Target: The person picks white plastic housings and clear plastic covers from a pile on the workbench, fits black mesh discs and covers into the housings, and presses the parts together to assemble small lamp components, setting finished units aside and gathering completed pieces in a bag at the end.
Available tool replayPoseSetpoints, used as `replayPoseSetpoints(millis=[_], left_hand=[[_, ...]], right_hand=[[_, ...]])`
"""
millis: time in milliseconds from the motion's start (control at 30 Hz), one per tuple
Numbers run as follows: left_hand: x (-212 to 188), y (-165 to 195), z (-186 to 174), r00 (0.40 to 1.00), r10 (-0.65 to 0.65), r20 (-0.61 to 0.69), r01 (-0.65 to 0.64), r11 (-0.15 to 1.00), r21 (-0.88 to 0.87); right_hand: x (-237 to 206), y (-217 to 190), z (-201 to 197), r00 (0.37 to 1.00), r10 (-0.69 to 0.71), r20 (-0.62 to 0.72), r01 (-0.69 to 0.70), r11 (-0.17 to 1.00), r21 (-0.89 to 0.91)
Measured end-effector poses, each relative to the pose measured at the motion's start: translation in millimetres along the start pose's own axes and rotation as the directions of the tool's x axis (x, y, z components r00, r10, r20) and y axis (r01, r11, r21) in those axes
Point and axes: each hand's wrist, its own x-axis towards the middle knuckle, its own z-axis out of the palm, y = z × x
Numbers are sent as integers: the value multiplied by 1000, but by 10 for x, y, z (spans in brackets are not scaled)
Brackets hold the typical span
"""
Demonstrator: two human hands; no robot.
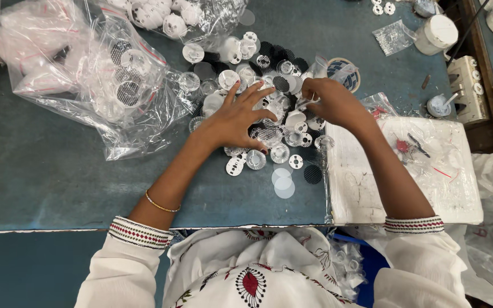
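My left hand [237, 120] lies flat with its fingers spread over a heap of small round parts [269, 80]: clear plastic lenses, white perforated discs and black mesh discs. To its right, my right hand [331, 101] has its fingers pinched together on a small clear part from the same heap. More discs [283, 181] lie loose on the blue-grey table [58, 182] just in front of my left hand. A thin gold bangle sits on my left wrist.
Clear plastic bags [104, 74] holding more discs lie at the left and back. A white foam slab [423, 171] with small tools on it lies at the right. A white jar [436, 33] and a tape roll [343, 71] stand farther back.
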Motion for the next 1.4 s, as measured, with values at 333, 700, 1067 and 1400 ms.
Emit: replayPoseSetpoints(millis=[333,700,1067,1400], left_hand=[[-11,-186,70,992,-54,-117,52,999,-16],[-52,-346,81,979,-64,-191,64,998,-4],[-57,-306,-94,967,-57,-250,40,996,-74],[-137,-331,-349,810,-184,-557,65,972,-227]], right_hand=[[-205,-51,-195,974,114,198,-107,993,-48],[-385,-455,-157,984,23,176,-23,1000,-7],[-593,-545,-13,986,149,70,-153,987,45],[-520,-516,-215,966,246,-76,-236,965,118]])
